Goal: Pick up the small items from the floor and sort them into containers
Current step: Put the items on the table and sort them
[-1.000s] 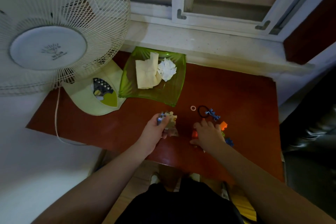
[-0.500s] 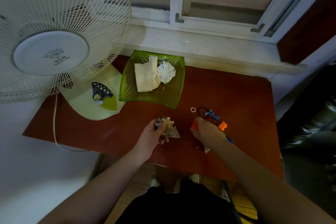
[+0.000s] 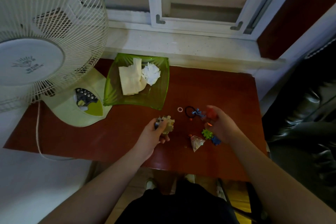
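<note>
My left hand (image 3: 157,132) is closed around a bunch of pale and blue plastic pieces (image 3: 168,122) above the red-brown table (image 3: 214,85). My right hand (image 3: 221,125) is raised a little, its fingers holding a red piece (image 3: 211,113) and an orange one. Under and beside it lie a green piece (image 3: 207,133), a blue piece (image 3: 216,140), a small clear packet (image 3: 196,143), a blue lizard toy (image 3: 198,112), a black hair tie (image 3: 189,111) and a small pink ring (image 3: 180,109). A green dish (image 3: 156,96) with folded and crumpled tissue stands at the back.
A white table fan (image 3: 49,45) with a pale green base (image 3: 80,111) fills the left side; its cord (image 3: 38,132) hangs over the table's front edge. A window sill (image 3: 181,45) runs behind. A dark leather seat (image 3: 305,114) is at the right.
My right hand has lifted off the table with a red piece, uncovering the green and blue pieces and the packet. My left hand keeps its bunch and has barely moved.
</note>
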Demonstrator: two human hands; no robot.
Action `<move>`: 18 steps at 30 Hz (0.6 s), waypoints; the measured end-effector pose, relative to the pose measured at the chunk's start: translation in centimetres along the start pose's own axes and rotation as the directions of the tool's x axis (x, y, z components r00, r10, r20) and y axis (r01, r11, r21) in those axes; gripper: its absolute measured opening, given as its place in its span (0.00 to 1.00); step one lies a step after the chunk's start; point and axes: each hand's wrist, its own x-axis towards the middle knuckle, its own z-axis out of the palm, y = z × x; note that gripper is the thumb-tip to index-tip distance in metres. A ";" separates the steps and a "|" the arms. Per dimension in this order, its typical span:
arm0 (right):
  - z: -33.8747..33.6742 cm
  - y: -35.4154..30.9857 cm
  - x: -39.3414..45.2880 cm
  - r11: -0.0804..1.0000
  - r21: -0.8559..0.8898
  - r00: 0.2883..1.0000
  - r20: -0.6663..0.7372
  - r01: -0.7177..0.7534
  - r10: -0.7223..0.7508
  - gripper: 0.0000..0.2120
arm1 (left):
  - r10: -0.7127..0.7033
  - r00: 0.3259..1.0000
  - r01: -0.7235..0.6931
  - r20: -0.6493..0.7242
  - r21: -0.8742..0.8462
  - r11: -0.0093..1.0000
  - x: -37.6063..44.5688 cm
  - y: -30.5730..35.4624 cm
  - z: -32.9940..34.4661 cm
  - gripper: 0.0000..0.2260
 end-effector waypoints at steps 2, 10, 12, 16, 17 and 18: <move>-0.7 -0.1 0.2 0.990 0.141 0.999 -0.026 -0.026 0.030 0.12 | -0.004 1.000 0.004 0.008 0.017 1.000 0.2 0.0 0.7 0.11; -2.7 0.0 1.3 0.904 0.422 0.971 -0.182 -0.066 0.156 0.12 | -0.008 0.999 0.008 0.033 0.015 1.000 1.3 0.3 3.4 0.11; -3.3 0.0 1.7 0.893 0.445 0.960 -0.218 -0.064 0.178 0.10 | -0.013 0.999 0.013 0.032 0.010 1.000 1.5 0.3 4.0 0.11; -4.1 -0.7 1.7 0.910 0.411 0.950 -0.260 -0.055 0.175 0.07 | -0.015 0.999 0.014 0.030 0.018 1.000 1.8 0.2 5.0 0.10; -4.3 -0.9 1.6 0.932 0.358 0.947 -0.277 -0.058 0.165 0.08 | -0.016 0.999 0.015 0.028 0.024 1.000 1.9 0.2 5.1 0.11; -4.5 -1.0 1.6 0.959 0.275 0.946 -0.291 -0.063 0.145 0.10 | -0.019 0.999 0.018 0.026 0.028 0.999 2.0 0.2 5.3 0.10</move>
